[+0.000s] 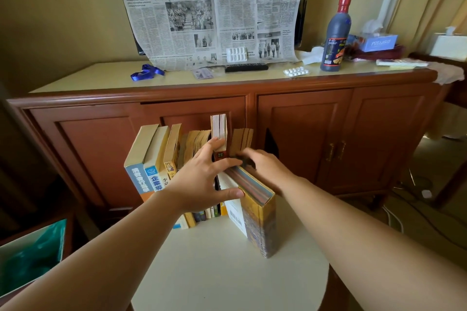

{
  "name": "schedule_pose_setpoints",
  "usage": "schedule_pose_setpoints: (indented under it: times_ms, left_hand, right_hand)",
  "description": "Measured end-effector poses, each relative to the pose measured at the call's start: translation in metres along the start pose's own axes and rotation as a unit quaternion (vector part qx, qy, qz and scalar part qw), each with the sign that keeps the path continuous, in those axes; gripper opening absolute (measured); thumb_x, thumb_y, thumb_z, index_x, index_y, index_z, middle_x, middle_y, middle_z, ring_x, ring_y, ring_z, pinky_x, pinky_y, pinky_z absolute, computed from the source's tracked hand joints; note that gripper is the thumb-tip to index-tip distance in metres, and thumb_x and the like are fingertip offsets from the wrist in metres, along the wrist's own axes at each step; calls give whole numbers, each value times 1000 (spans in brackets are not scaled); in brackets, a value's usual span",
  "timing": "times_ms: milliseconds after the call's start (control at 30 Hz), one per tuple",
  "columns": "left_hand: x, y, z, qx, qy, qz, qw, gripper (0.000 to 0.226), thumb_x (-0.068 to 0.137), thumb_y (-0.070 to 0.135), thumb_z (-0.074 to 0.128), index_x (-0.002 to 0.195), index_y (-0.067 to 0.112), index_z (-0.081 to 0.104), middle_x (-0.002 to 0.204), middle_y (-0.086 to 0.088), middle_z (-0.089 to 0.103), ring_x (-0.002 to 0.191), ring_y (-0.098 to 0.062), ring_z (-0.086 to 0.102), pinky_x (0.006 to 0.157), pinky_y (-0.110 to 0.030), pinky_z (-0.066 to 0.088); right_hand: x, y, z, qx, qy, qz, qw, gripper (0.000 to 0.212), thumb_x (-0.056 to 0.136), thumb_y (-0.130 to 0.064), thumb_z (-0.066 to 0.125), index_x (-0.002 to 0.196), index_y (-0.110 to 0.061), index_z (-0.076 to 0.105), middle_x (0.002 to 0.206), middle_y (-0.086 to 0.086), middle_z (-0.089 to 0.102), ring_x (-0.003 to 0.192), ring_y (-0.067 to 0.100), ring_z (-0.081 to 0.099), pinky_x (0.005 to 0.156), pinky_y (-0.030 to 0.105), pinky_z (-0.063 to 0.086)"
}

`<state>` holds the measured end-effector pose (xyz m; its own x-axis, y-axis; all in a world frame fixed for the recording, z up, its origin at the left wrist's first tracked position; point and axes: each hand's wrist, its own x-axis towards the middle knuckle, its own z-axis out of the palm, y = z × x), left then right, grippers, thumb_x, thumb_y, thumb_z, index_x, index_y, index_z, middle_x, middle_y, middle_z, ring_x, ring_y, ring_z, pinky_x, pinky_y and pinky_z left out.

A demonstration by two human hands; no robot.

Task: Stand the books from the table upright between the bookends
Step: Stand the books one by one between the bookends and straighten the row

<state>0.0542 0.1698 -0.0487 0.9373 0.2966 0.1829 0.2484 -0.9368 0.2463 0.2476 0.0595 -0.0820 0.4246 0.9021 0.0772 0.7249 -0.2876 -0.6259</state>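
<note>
A row of upright books [151, 159] stands at the far edge of the round white table [227, 272], leaning slightly left. A thick yellow-covered book [260, 217] stands at the right end of the row, nearer to me, its coloured page edges facing up. My left hand [202, 179] spreads over the middle books, thumb against the thick book's top, fingers touching a taller red-spined book [219, 131]. My right hand [265, 166] reaches behind the thick book, holding something dark [243, 160] that is blurred. A bookend is not plainly visible.
A wooden cabinet [303, 121] stands right behind the table. On it are a newspaper [207, 12], a dark bottle [336, 35], pill strips [295, 72], a remote [246, 67], a tissue box [379, 43] and a blue ribbon [146, 72]. A bin with a green bag [32, 255] is at the left.
</note>
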Motion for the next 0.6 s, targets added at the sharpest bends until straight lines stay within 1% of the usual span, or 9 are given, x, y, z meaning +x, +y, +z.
schedule_pose_setpoints:
  times_ms: [100,167,300,333,400,467,500,533,600]
  left_hand:
    - [-1,-1,-1,-3,-2,3,1000,81,78,88,54,149,50,46,169,16,-2,160,-18,7,121,-46,34]
    - [-2,-1,-2,-6,-4,3,1000,81,78,87,55,149,50,46,170,14,-2,160,-19,8,121,-45,34]
    - [0,0,-3,-2,-9,-3,1000,82,78,86,57,150,51,44,169,15,-1,160,-18,6,122,-43,32]
    - [0,0,-3,0,-8,-6,1000,82,78,86,58,150,51,44,169,15,0,160,-19,7,122,-43,33]
    - [0,0,-3,5,-4,-11,1000,83,76,86,59,150,51,44,168,15,1,159,-19,10,120,-42,34]
    - [0,1,-3,6,-5,-17,1000,85,75,87,58,150,51,44,168,15,3,158,-19,11,120,-44,35]
    - [1,1,-4,3,-8,-18,1000,85,76,87,59,151,51,44,167,15,4,158,-19,12,121,-44,34]
    - [1,1,-5,-3,-11,-16,1000,83,78,85,60,151,50,43,166,15,5,158,-18,12,121,-44,34]
    - [0,-2,-9,-36,-11,-1,999,74,87,72,62,154,47,41,165,15,11,156,-17,17,123,-44,34]
  right_hand:
    - [0,-6,2,27,43,-8,999,22,102,-32,59,124,-30,56,124,3,63,110,21,62,90,39,55]
    - [-3,-4,3,71,44,-9,996,24,99,-38,64,122,-33,59,120,-3,67,108,16,64,89,36,55]
    - [-16,-7,5,179,4,16,984,45,102,-45,57,146,-39,47,140,-12,56,128,11,54,93,25,48]
    - [-25,-12,5,217,15,35,975,50,102,-50,54,150,-40,43,142,-13,51,129,10,50,93,23,47]
    - [-51,-18,5,311,49,84,946,62,95,-74,44,149,-43,42,139,-16,49,132,11,47,102,33,48]
    - [-86,-14,9,345,66,56,935,79,79,-91,43,144,-46,47,135,-23,53,131,6,51,107,37,49]
    - [-103,-14,14,337,60,26,939,78,77,-86,57,142,-44,48,132,-25,58,125,2,56,101,30,52]
    - [-118,-14,21,322,49,7,946,73,78,-69,75,140,-40,50,124,-25,64,117,-1,62,92,22,54]
    - [-132,-9,41,268,82,-5,960,55,80,-34,88,126,-32,58,104,-25,70,99,-1,68,76,17,53]
